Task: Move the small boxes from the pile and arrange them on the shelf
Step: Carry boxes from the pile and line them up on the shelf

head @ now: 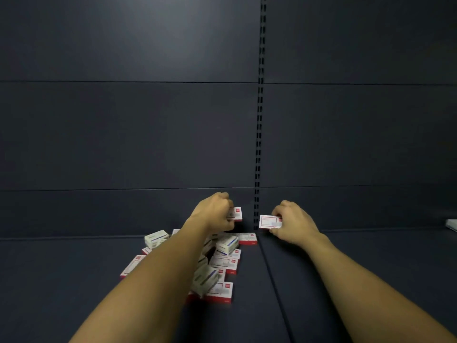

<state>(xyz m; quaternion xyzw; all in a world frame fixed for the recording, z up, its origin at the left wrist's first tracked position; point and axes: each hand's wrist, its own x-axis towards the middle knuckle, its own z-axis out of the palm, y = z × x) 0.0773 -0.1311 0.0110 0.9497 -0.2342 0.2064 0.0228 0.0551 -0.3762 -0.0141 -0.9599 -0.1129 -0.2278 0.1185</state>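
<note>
left hand (215, 211): box (236, 213) | right hand (294, 222): second box (269, 222) | pile (217, 263) below

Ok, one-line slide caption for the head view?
Each hand, left and right, holds a small red-and-white cardboard box above the pile.

Both bare arms reach forward. The left hand (214, 211) is closed in a fist around a small box (236, 213). The right hand (294, 222) pinches another box (269, 222) with its fingertips.
</note>
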